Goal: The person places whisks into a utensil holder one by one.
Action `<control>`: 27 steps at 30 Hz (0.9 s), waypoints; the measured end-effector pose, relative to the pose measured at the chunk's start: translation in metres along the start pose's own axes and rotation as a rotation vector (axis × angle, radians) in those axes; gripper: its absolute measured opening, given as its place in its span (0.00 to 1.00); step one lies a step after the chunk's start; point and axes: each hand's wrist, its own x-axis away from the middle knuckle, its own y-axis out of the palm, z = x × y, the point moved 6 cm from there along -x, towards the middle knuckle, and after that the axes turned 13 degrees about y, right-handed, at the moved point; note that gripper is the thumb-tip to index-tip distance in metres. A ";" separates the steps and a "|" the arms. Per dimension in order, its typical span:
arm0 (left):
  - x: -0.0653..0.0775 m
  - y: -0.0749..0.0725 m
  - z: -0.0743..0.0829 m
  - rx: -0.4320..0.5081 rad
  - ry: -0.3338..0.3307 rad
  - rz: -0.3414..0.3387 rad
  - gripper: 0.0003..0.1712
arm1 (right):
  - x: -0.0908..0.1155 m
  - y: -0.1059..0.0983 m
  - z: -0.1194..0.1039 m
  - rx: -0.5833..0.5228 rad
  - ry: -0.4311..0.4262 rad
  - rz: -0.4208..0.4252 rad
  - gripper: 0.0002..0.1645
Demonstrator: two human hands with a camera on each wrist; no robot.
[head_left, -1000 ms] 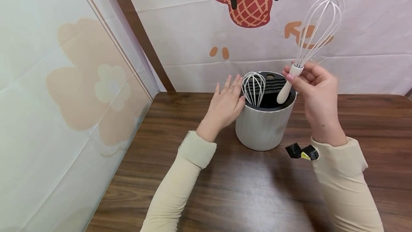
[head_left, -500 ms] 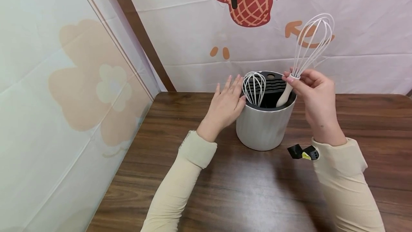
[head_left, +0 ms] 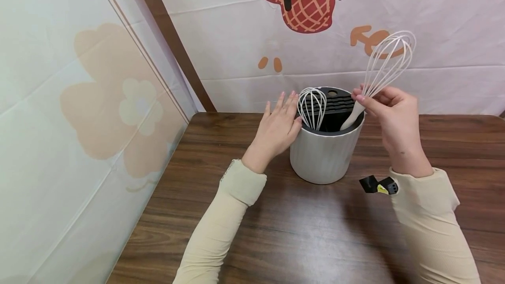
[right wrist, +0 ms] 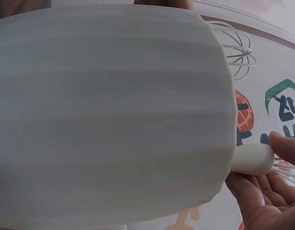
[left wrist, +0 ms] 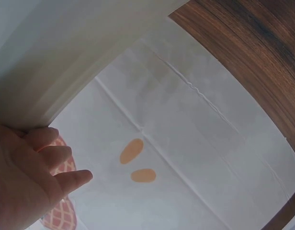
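My right hand (head_left: pixel 398 117) pinches a large white whisk (head_left: pixel 388 65) near the top of its handle. The whisk leans to the right, wires up, and its handle end dips inside the rim of a white ribbed utensil holder (head_left: pixel 324 157) with a black slotted insert (head_left: pixel 335 103). In the right wrist view the whisk's pale handle (right wrist: pixel 253 159) shows between thumb and fingers. My left hand (head_left: pixel 276 128) rests on the holder's left side with fingers extended. A smaller white whisk (head_left: pixel 312 106) stands wires up in the holder's left part, its handle hidden inside.
The holder stands on a dark wooden table (head_left: pixel 300 231), near its back edge. Behind it hangs a printed cloth (head_left: pixel 229 34), and another pale cloth (head_left: pixel 94 196) covers the left side. A small black device (head_left: pixel 378 185) is attached at the right cuff.
My right hand has lowered the large whisk, so its handle sits deeper in the holder, and then shifted slightly right, tilting it more. The left hand has stayed in place.
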 end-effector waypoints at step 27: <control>0.001 -0.001 0.001 -0.001 0.005 0.010 0.33 | 0.005 0.001 -0.003 -0.069 -0.029 -0.021 0.13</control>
